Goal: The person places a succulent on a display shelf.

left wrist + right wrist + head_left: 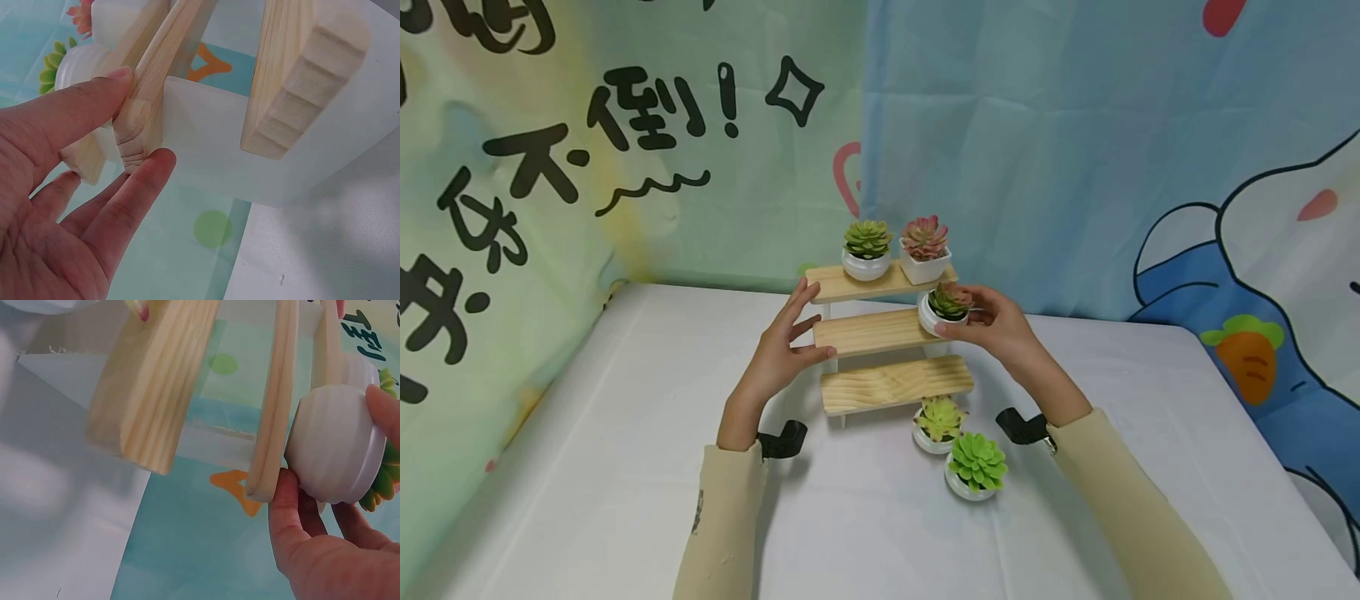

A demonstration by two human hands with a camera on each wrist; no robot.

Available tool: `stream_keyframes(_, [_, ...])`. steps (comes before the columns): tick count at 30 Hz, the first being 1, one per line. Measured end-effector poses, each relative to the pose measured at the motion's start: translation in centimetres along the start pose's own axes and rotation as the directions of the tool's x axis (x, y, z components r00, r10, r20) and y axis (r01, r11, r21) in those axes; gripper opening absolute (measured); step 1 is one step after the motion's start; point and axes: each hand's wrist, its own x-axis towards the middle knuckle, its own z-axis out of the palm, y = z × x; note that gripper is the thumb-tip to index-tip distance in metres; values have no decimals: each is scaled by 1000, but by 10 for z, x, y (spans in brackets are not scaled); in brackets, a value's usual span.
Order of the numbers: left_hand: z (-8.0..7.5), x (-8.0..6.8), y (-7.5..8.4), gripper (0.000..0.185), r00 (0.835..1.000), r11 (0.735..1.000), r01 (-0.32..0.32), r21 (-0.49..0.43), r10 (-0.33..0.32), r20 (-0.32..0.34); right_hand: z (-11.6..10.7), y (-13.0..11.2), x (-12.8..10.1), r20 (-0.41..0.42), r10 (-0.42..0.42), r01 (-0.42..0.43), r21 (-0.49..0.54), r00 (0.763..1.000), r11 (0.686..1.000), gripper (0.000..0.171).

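Note:
A three-tier wooden plant stand [880,332] with white side panels stands on the table. My left hand [778,354] grips the left end of its middle plank [140,128], fingertips on the wood. At that plank's right end, my right hand [1000,327] holds a succulent with red-tipped green leaves [950,300] by its round white pot [337,444]. The pot sits upright against the plank's surface. On the top plank [842,286] stand a green succulent [867,250] in a round pot and a pink succulent [925,250] in a square one.
A yellow-green succulent [938,421] stands by the front right corner of the bottom plank [895,383]. Nearer me is a bright green succulent [976,467] in a white pot. A white cloth covers the table [625,467]; a printed curtain [1000,150] hangs behind it.

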Motion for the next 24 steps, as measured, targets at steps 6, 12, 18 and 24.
stream_keyframes(6, [0,-1,-2,90,1000,1000,-3,1,3,-1,6,0,6,2,-10,10,-2,1000,1000,70])
stream_keyframes(12, [-1,0,-1,90,1000,1000,-14,2,14,3,10,0,8,-12,8,-8,-11,1000,1000,73])
stream_keyframes(18, [-2,0,-1,90,1000,1000,-13,1,13,7,10,2,8,-24,1,-2,-23,1000,1000,73])
stream_keyframes(24, [-1,-1,-1,90,1000,1000,-7,-6,7,7,10,3,6,7,-28,28,-21,1000,999,72])
